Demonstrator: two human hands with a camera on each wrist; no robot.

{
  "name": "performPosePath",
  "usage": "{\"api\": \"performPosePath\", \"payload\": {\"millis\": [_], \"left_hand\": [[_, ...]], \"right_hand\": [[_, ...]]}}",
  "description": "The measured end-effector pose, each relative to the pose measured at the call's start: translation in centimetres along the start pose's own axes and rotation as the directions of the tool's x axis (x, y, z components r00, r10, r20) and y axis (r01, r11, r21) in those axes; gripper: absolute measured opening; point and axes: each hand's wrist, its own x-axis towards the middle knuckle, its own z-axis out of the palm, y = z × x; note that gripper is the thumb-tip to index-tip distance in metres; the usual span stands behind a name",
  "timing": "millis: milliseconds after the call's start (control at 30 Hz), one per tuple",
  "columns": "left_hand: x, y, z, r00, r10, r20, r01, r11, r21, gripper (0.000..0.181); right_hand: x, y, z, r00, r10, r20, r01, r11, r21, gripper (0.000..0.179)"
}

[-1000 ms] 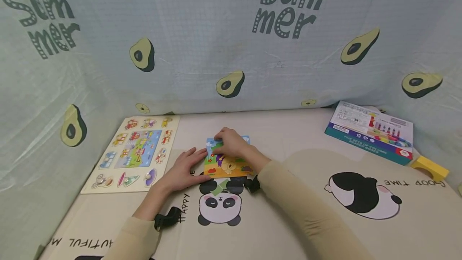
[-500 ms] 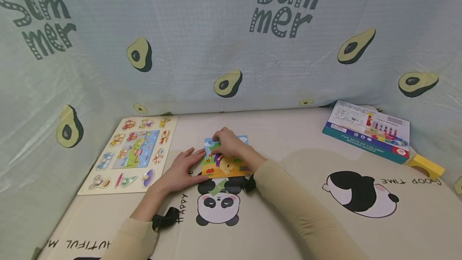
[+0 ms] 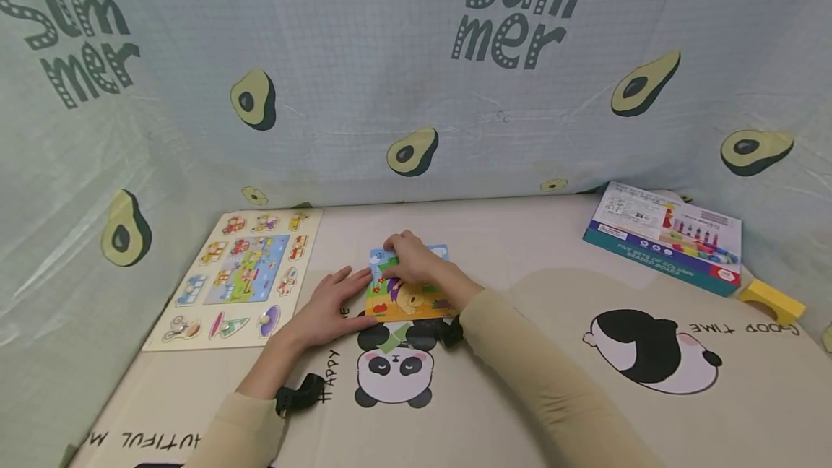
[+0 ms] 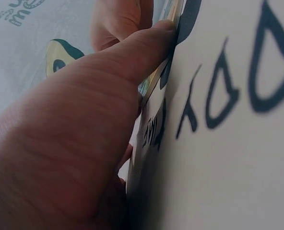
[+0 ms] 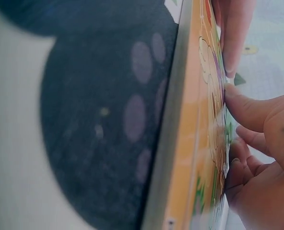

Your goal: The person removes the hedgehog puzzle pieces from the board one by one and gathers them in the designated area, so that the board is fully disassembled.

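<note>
A small, bright picture puzzle board (image 3: 383,307) lies flat in the middle, showing a tan animal with purple about it, on an orange and green ground. My left hand (image 3: 331,309) is spread along its left edge, fingers straight, with the thumb at the near left corner. Over the board is my right hand (image 3: 416,260), its bent thumb and fingertips touching the picture's face. In the right wrist view a gap shows between the thumb (image 5: 250,108) and the other fingers, and no separate piece is visible there. The right hand hides part of the picture's upper half.
A wooden knob puzzle (image 3: 305,226) with vehicle pieces lies at the left. Far right stands a beaded-box carton (image 3: 663,237), with a yellow arched block (image 3: 773,300) beside it. A hanging avocado-print sheet (image 3: 325,157) closes off the back. Pandas are printed on the table cover (image 3: 507,388).
The view shifts slightly. Both hands keep their places at the picture puzzle board, and nothing else has visibly moved.
</note>
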Motion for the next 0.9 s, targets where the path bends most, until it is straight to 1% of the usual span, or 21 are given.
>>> {"api": "performPosePath", "payload": {"millis": [300, 500, 633, 900], "left_hand": [[0.0, 0.0, 0.0, 1.0, -0.003, -0.004, 0.003, 1.0, 0.006, 0.08], [0.0, 0.2, -0.1, 1.0, 0.001, -0.004, 0.0, 1.0, 0.007, 0.079], [0.1, 0.2, -0.1, 1.0, -0.003, -0.004, 0.003, 1.0, 0.005, 0.08], [0.1, 0.2, 0.0, 1.0, -0.004, -0.002, 0.004, 1.0, 0.008, 0.079]], "right_hand": [[0.0, 0.2, 0.0, 0.999, -0.032, -0.028, 0.034, 0.998, 0.051, 0.045], [0.0, 0.5, -0.2, 0.994, -0.081, -0.074, 0.091, 0.986, 0.141, 0.029], [-0.1, 0.6, -0.5, 0.991, -0.08, -0.103, 0.099, 0.977, 0.19, 0.02], [-0.1, 1.1, -0.6, 0.989, -0.088, -0.118, 0.115, 0.962, 0.246, 0.014]]}}
